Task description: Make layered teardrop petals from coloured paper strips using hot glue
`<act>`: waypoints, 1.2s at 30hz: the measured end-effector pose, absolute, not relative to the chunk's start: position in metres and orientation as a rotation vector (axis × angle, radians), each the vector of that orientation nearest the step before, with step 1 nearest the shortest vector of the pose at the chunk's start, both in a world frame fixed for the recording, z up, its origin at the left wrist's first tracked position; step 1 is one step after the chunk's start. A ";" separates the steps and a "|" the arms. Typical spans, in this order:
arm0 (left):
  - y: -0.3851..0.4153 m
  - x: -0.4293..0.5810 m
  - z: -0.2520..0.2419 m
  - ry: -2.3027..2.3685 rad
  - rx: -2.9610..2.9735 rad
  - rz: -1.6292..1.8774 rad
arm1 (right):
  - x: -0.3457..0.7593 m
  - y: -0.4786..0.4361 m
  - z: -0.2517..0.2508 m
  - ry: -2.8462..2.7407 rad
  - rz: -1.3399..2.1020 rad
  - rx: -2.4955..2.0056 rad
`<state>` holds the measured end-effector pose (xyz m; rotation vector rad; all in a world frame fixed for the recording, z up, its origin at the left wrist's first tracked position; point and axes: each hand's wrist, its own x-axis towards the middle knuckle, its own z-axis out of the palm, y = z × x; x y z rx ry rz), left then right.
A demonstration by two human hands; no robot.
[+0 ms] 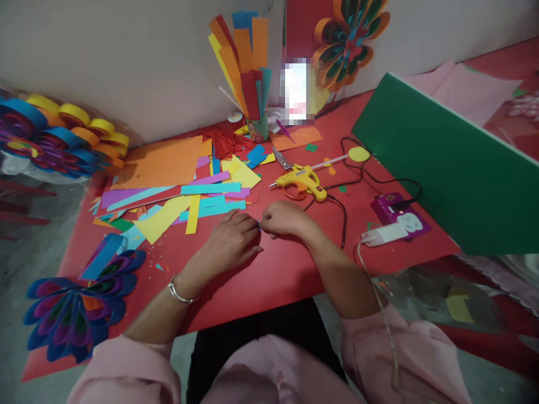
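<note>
My left hand (233,238) and my right hand (284,219) meet at the middle of the red table (269,269), fingers curled and pinched together. Between the fingertips shows a tiny blue piece of paper (258,226), most of it hidden by the fingers. A silver bangle (179,292) circles my left wrist. Just beyond the hands lie loose strips of coloured paper (197,196), and a yellow glue gun (301,179) rests on orange-handled scissors (295,193).
A cup of tall paper strips (246,62) stands at the back. A green board (450,163) leans at the right. A power strip (389,230) and black cable lie right of the hands. Paper flowers sit at the lower left (76,303), far left (50,137) and on the wall (349,39).
</note>
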<state>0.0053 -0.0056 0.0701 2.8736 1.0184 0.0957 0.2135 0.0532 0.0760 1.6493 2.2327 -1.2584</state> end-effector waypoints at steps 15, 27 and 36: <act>-0.005 0.007 0.072 1.017 2.845 0.100 | 0.213 0.053 0.077 2.235 -1.249 1.640; -0.006 0.006 0.071 1.028 2.861 0.076 | 0.213 0.055 0.071 2.247 -1.254 1.648; -0.006 0.006 0.071 1.024 2.852 0.086 | 0.213 0.053 0.073 2.234 -1.267 1.656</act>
